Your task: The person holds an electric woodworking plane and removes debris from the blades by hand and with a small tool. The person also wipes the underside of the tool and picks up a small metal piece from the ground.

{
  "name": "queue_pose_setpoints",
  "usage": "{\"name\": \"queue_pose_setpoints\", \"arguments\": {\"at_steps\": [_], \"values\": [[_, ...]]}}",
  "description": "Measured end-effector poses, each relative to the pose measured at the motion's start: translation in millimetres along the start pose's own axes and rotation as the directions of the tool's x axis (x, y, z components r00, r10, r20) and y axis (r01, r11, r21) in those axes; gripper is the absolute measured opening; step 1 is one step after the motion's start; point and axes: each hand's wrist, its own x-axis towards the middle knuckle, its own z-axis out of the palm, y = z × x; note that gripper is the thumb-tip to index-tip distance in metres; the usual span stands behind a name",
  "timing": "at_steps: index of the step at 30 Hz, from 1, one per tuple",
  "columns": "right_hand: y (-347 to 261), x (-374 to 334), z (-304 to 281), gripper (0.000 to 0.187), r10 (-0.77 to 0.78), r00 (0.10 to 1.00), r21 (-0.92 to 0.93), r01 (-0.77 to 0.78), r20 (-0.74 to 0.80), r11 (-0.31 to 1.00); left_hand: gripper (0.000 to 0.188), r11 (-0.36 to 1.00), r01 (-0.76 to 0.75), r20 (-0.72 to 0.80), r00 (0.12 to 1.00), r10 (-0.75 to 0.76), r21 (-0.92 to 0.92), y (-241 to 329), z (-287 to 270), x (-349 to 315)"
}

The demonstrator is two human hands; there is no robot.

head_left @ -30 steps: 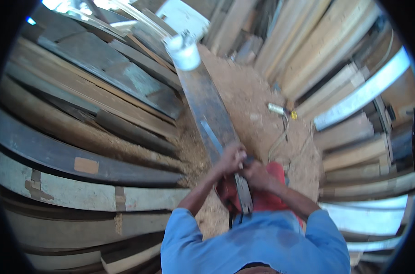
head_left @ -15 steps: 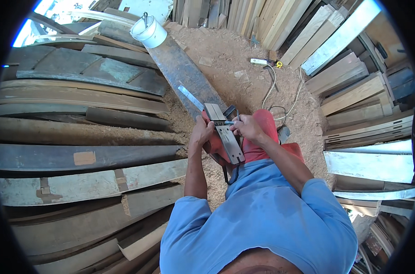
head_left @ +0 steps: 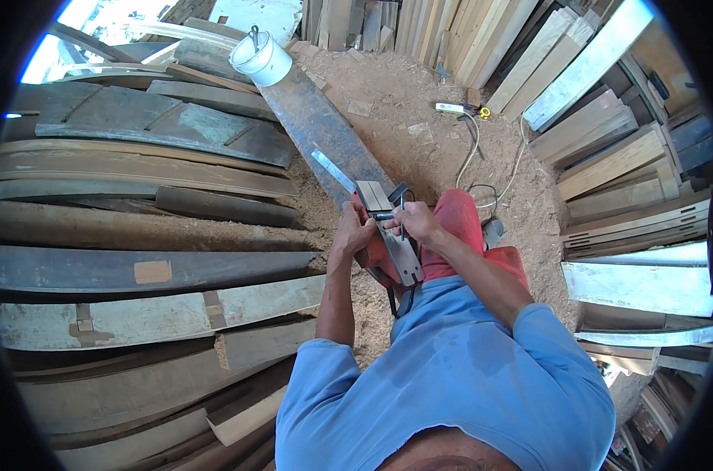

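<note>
The right grip [head_left: 421, 222] pinches a slim dark tool [head_left: 384, 216] above the slot between two metal plates, its fingers curled in and the wrist angled inward across the body. The left grip [head_left: 355, 229] clasps the near-left edge of an upturned red power planer [head_left: 404, 259], thumb toward the plates, the forearm rising almost straight from a blue sleeve [head_left: 323, 377]. The planer lies at the near end of a long, stained table [head_left: 313, 106], plates up, beside a red-clad knee [head_left: 458, 216].

Half a second earlier the planer sat in much the same position, but a dark rod now stands out more plainly in front of the right fingers. A second ago, in a blurred view, the hands were closer together and the plates appeared narrower.

Farther along the table, a metal strip [head_left: 333, 170] and a white bucket [head_left: 264, 63] remain in place. Stacked boards [head_left: 144, 224] line the left side.
</note>
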Motion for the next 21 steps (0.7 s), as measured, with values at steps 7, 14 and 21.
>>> {"name": "queue_pose_setpoints", "arguments": {"at_steps": [7, 14, 21], "values": [[-8.9, 8.4, -1.9, 0.026, -0.178, 0.979, -0.553, 0.203, 0.098, 0.808, 0.045, 1.0, 0.0, 0.055, 0.998, -0.001, 0.005, -1.6, -2.2, 11.3], [-28.2, 0.5, -9.7, 0.028, -0.404, 0.875, -0.852, 0.409, 0.265, 0.327, 0.043, 0.999, 0.01, 0.058, 0.998, -0.007, -0.045, -3.7, -2.4, 14.2], [-22.3, 6.8, -5.0, 0.028, -0.09, 0.995, -0.26, 0.101, 0.052, 0.96, 0.037, 0.993, -0.005, 0.046, 0.999, 0.01, -0.116, -19.2, 1.9, 15.1]]}}
